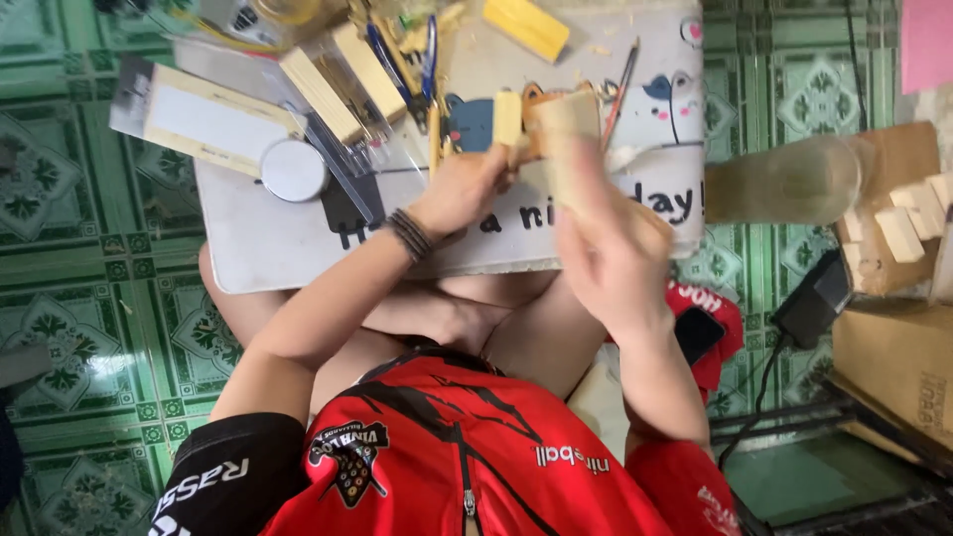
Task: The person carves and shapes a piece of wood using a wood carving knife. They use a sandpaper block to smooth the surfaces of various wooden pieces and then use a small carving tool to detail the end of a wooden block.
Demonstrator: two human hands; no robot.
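In the head view, the person sits on a green tiled floor (69,288) with a low white desk (268,248) over the legs. The left hand (462,189) is closed around the lower end of a small pale wooden block (507,119), which stands upright just above the fingers. The right hand (606,253) is blurred; it seems to be wrapped around a larger light wooden piece (564,134), but how firmly the fingers close I cannot tell. The two wooden pieces are just beside each other, above the middle of the desk. A dark bracelet (409,234) sits on the left wrist. On the desk, to the left of the hands, lie a round silver lid (293,170), several long wooden blocks (320,95) and a flat pale board (204,119). Blue-handled pliers (425,60) and a yellow block (526,26) lie near the far edge. At the right, a cardboard box (893,347) stands on the floor, with some small wooden blocks (898,233) above it.
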